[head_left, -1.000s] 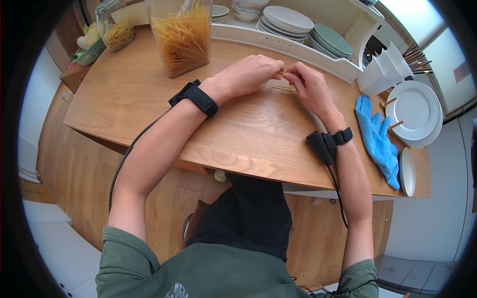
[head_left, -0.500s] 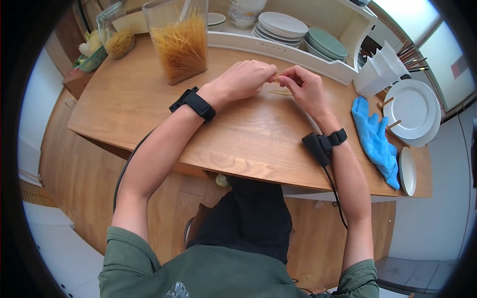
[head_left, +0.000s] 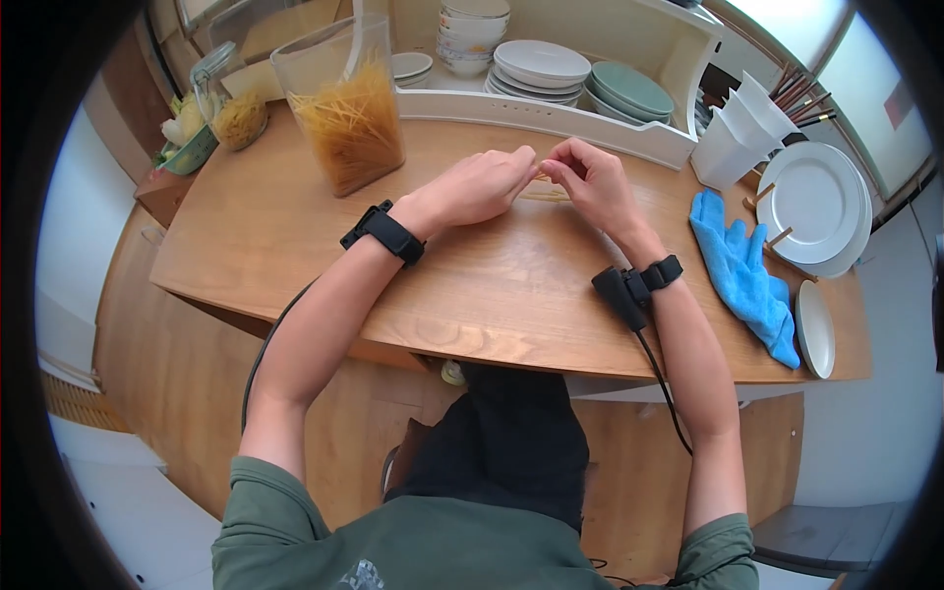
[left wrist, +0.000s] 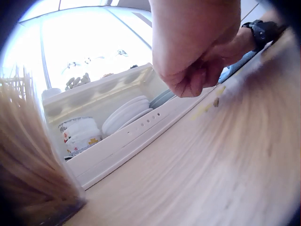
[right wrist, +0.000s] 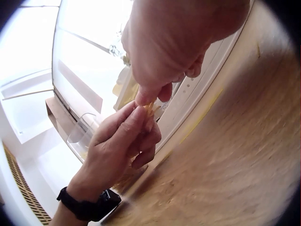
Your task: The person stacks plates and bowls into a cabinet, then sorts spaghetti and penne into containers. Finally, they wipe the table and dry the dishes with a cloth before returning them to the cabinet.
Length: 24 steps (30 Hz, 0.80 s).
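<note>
Both hands meet above the wooden table (head_left: 472, 285), fingertips close together. My left hand (head_left: 477, 189) pinches short pieces of dry spaghetti (right wrist: 149, 108), which show between the fingers in the right wrist view. The thumb and forefinger of my right hand (head_left: 598, 185) pinch at the same pieces from the other side. Beneath the hands, a few loose spaghetti strands (head_left: 546, 196) lie on the tabletop. To the left stands a tall clear container (head_left: 295, 67) full of long spaghetti (head_left: 349, 123). Fingers partly hide the held pieces.
A white rack (head_left: 551, 125) at the back bears stacked plates (head_left: 543, 61), green plates (head_left: 632, 87) and bowls (head_left: 472, 44). On the right lie a blue glove (head_left: 742, 275), a dish (head_left: 815, 329) and upright plates (head_left: 811, 206). A glass jar (head_left: 239, 118) stands far left.
The head view has tilted, so the table and its things sit lower in the picture. Both hands stay together over the loose strands, with small shifts at the fingertips.
</note>
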### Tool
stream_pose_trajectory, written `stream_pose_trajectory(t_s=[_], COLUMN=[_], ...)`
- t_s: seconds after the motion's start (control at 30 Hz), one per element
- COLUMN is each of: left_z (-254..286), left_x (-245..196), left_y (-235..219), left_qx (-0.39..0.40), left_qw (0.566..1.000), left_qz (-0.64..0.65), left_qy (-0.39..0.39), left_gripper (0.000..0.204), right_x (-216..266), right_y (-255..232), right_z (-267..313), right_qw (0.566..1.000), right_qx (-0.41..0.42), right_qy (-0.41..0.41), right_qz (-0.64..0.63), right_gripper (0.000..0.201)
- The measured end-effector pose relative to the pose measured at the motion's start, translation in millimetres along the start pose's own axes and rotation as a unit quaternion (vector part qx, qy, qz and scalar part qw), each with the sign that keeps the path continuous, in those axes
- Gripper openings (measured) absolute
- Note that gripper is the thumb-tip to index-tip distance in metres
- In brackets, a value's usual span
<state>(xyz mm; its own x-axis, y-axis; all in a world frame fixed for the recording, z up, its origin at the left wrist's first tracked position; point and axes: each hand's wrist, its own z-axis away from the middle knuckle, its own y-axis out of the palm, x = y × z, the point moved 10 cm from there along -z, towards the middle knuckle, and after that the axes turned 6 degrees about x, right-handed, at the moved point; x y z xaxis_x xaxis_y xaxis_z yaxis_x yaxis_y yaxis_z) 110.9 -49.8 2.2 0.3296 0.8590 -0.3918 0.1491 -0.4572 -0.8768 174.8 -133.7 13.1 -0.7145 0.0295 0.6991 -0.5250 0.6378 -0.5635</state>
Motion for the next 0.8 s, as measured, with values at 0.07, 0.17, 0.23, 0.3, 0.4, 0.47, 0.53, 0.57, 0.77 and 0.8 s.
stream_pose_trajectory(t_s=[0.07, 0.17, 0.23, 0.3, 0.4, 0.47, 0.53, 0.57, 0.77, 0.8], left_z=[-1, -1, -2, -4, -3, -6, -4, -3, 13, 18], left_x=[0, 0, 0, 0, 3, 12, 15, 13, -18, -25], left_y=[0, -1, -3, 0, -3, -6, -16, -25, -112, -132], left_qx=[0.006, 0.004, -0.018, -0.025, -0.041, -0.038, -0.039, -0.039, -0.089, -0.108], left_qw=[1.0, 1.0, 1.0, 0.999, 0.997, 0.998, 0.998, 0.997, 0.979, 0.973], left_qz=[-0.007, -0.003, 0.017, -0.006, -0.016, -0.031, -0.049, -0.072, -0.184, -0.202], left_qy=[0.002, 0.007, 0.015, 0.031, 0.056, 0.028, -0.001, -0.013, -0.003, 0.006], left_gripper=[0.024, 0.023, 0.016, 0.012, 0.007, 0.008, 0.008, 0.009, 0.008, 0.007], right_x=[-2, 0, 4, -1, -14, -20, -27, -27, -27, -27], right_y=[-1, -3, -6, -6, -8, -8, -10, -10, -10, -7], right_z=[1, 0, 2, 2, 2, 2, 5, 6, 7, 8], right_qw=[1.0, 1.0, 1.0, 0.999, 1.0, 1.0, 0.999, 0.999, 0.998, 0.995], right_qx=[-0.004, -0.011, -0.018, -0.016, -0.014, -0.01, -0.007, 0.001, 0.019, 0.04], right_qy=[0.003, -0.002, -0.015, -0.009, 0.012, 0.021, 0.04, 0.037, 0.043, 0.047], right_qz=[0.0, 0.012, 0.02, 0.05, 0.023, 0.011, 0.011, 0.021, 0.05, 0.08], right_gripper=[0.017, 0.017, 0.017, 0.016, 0.016, 0.016, 0.015, 0.015, 0.015, 0.016])
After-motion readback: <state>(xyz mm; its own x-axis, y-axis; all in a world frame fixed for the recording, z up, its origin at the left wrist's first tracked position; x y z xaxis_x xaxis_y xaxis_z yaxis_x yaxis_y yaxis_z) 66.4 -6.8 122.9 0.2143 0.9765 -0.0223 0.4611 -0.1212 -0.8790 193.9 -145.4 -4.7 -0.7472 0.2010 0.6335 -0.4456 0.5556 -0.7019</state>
